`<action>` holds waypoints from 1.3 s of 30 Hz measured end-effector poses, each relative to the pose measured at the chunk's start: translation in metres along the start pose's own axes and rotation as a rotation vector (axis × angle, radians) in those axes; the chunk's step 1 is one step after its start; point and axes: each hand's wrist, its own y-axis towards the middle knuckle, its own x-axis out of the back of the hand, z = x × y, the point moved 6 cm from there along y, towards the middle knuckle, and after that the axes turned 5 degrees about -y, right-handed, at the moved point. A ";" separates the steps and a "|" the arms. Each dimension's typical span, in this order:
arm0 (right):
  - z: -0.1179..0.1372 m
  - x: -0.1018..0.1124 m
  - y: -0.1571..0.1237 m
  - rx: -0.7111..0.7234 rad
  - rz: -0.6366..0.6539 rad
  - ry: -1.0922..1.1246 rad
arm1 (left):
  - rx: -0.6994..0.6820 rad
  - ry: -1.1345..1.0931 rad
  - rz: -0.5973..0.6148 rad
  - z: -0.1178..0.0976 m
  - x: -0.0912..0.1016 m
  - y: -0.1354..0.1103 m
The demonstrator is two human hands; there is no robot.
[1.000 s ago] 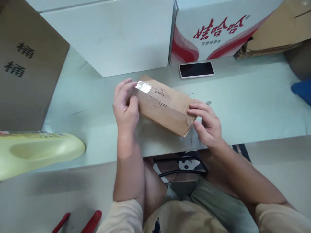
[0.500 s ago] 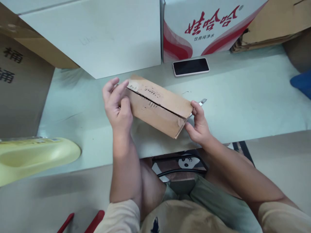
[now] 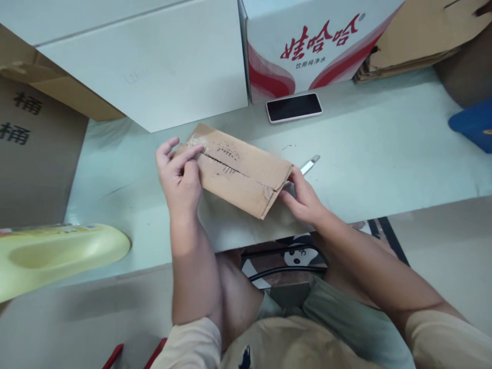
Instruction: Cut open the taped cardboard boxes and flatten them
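Observation:
A small brown cardboard box (image 3: 242,177) is held tilted above the table, its seam side facing up. Dark print and a strip of clear tape run near the seam, which gapes slightly toward the left. My left hand (image 3: 180,171) grips the left end, with the index finger lying across the top near the seam. At the right end my right hand (image 3: 302,197) is closed around the lower corner; some of its fingertips are hidden under the box. Just past that hand a utility knife blade (image 3: 310,164) shows on the table, its other end hidden.
A phone (image 3: 294,107) lies behind the box, before a white and red carton (image 3: 319,51). A large white box (image 3: 154,72) stands at back left, a brown carton (image 3: 38,154) beside it. A yellow container (image 3: 65,256) sits left, a blue object (image 3: 472,125) right.
The seam flaps have come closer together and the gap has narrowed. My right hand has shifted lower round the corner. The whole view has moved slightly.

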 end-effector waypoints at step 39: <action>0.008 -0.003 0.010 -0.069 -0.058 0.311 | -0.123 0.149 0.137 -0.034 -0.014 -0.012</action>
